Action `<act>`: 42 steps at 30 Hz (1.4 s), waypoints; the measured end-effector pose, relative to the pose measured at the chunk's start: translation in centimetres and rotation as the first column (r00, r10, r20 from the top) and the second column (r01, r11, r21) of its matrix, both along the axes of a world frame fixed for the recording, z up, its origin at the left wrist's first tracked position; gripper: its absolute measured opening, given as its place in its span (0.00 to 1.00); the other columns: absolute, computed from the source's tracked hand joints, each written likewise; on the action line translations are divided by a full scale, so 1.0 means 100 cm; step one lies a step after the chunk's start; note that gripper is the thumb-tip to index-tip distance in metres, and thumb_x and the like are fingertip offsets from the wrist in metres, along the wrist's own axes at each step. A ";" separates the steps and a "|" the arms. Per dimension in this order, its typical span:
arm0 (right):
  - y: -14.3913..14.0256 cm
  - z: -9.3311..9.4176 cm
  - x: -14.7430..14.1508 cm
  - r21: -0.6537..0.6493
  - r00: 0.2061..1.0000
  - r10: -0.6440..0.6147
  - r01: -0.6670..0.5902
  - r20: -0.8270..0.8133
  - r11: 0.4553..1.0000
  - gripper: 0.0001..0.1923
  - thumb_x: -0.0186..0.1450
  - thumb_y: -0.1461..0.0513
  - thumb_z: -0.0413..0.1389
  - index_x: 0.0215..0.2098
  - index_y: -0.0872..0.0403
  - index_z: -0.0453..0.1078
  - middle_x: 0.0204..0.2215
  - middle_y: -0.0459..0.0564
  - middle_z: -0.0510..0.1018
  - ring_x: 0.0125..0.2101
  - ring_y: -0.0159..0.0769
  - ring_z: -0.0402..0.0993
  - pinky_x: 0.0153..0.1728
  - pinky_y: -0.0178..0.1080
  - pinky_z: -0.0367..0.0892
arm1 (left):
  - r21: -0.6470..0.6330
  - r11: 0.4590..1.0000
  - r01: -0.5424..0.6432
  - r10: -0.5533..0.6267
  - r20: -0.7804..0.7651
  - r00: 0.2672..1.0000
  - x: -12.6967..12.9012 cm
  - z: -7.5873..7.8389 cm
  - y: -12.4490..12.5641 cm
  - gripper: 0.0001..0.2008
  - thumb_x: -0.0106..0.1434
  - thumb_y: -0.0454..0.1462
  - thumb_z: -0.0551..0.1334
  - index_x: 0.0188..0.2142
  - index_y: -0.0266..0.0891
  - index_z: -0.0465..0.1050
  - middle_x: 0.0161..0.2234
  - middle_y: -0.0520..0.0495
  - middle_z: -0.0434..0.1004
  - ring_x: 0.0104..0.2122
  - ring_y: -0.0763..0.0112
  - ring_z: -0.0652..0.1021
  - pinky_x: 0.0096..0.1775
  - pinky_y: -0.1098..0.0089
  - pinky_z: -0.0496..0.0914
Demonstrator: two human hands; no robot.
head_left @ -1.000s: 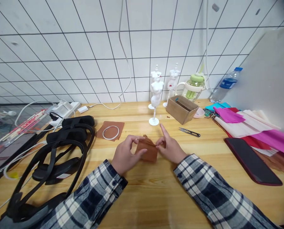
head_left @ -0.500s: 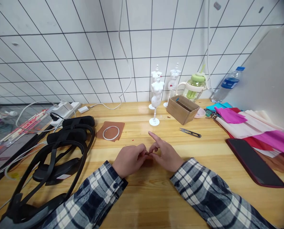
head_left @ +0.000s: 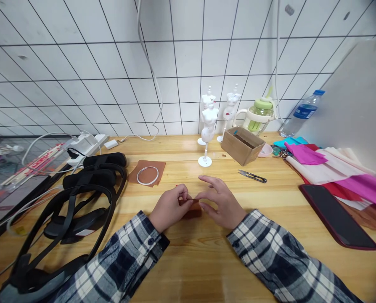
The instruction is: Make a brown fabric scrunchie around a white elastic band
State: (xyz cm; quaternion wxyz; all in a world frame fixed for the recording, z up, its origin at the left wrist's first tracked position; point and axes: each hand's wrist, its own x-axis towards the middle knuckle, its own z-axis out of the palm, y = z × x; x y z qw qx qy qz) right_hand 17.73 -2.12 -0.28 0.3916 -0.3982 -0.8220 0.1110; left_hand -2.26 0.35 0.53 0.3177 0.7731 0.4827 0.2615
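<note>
My left hand point(head_left: 169, 207) and my right hand point(head_left: 220, 201) meet at the middle of the wooden table point(head_left: 188, 261), both pinching a small folded piece of brown fabric point(head_left: 192, 209). The fabric rests low on the table and is mostly hidden between my fingers. My right index finger is stretched out over it. A second brown fabric piece point(head_left: 146, 172) lies to the upper left with a white ring point(head_left: 147, 175) on it. Two white mini mannequins point(head_left: 207, 126) stand behind my hands. Small thread snips point(head_left: 252, 176) lie to the right.
Black headsets with straps point(head_left: 74, 206) fill the left side, with cables and a power strip point(head_left: 87, 145) behind. A cardboard box point(head_left: 242, 144), a green jug point(head_left: 258, 114) and a water bottle point(head_left: 300, 112) stand at the back right. Coloured fabrics point(head_left: 333, 172) and a dark phone point(head_left: 337, 215) lie at the right.
The brown fabric was held up open between both hands; it has since been folded small and lowered to the table. My hands have closed in around it.
</note>
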 end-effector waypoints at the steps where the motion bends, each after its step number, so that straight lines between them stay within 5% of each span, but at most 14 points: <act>1: 0.000 0.001 0.000 0.028 1.000 0.009 -0.009 0.028 1.000 0.10 0.62 0.64 0.55 0.41 0.49 0.73 0.60 0.52 0.61 0.57 0.44 0.59 0.55 0.50 0.60 | -0.037 0.999 0.001 0.001 0.052 0.999 0.000 0.000 0.000 0.09 0.57 0.35 0.59 0.26 0.40 0.56 0.23 0.57 0.66 0.24 0.76 0.65 0.27 0.76 0.59; 5: 0.000 0.003 0.000 0.118 0.990 0.020 -0.037 0.137 0.992 0.13 0.62 0.66 0.53 0.43 0.48 0.73 0.61 0.51 0.61 0.58 0.44 0.58 0.56 0.50 0.60 | -0.199 0.979 0.046 0.002 0.233 0.972 0.001 0.001 0.002 0.12 0.55 0.36 0.61 0.26 0.40 0.54 0.24 0.56 0.69 0.23 0.77 0.66 0.26 0.77 0.60; 12: 0.001 0.005 0.002 0.171 0.964 -0.009 -0.038 0.267 0.985 0.18 0.62 0.67 0.52 0.48 0.44 0.72 0.62 0.49 0.61 0.60 0.44 0.57 0.54 0.49 0.62 | -0.275 0.960 0.049 0.039 0.307 0.951 0.000 0.001 0.004 0.16 0.54 0.37 0.64 0.26 0.40 0.54 0.24 0.56 0.71 0.20 0.80 0.63 0.23 0.79 0.57; 21: 0.005 -0.002 0.010 0.267 0.960 0.002 -0.080 0.279 0.960 0.23 0.60 0.68 0.53 0.52 0.45 0.70 0.62 0.49 0.61 0.59 0.44 0.59 0.53 0.49 0.63 | -0.473 0.856 0.210 0.094 0.542 0.835 -0.004 0.008 0.006 0.21 0.53 0.40 0.68 0.26 0.40 0.52 0.23 0.57 0.73 0.16 0.84 0.63 0.19 0.81 0.54; 31: 0.002 0.005 0.009 0.253 0.940 0.074 -0.164 0.333 0.953 0.30 0.61 0.68 0.49 0.62 0.51 0.60 0.62 0.51 0.62 0.56 0.41 0.63 0.53 0.46 0.65 | -0.502 0.820 0.274 0.179 0.680 0.711 -0.005 0.011 0.006 0.23 0.50 0.38 0.71 0.26 0.40 0.52 0.22 0.59 0.70 0.21 0.82 0.69 0.23 0.81 0.58; 37: 0.000 0.004 0.010 0.229 0.946 0.067 -0.145 0.318 0.963 0.30 0.61 0.68 0.50 0.62 0.48 0.60 0.62 0.50 0.62 0.55 0.41 0.65 0.52 0.47 0.66 | -0.539 0.814 0.216 0.215 0.625 0.750 -0.006 0.014 0.006 0.24 0.48 0.39 0.72 0.26 0.39 0.53 0.19 0.61 0.63 0.19 0.83 0.66 0.22 0.81 0.56; 42: 0.001 0.004 0.010 0.243 0.951 0.090 -0.166 0.296 0.956 0.28 0.61 0.68 0.50 0.59 0.48 0.63 0.61 0.50 0.64 0.56 0.40 0.65 0.52 0.46 0.66 | -0.535 0.802 0.266 0.174 0.635 0.752 -0.008 0.011 0.006 0.24 0.49 0.39 0.72 0.26 0.40 0.52 0.22 0.59 0.70 0.20 0.83 0.68 0.21 0.81 0.56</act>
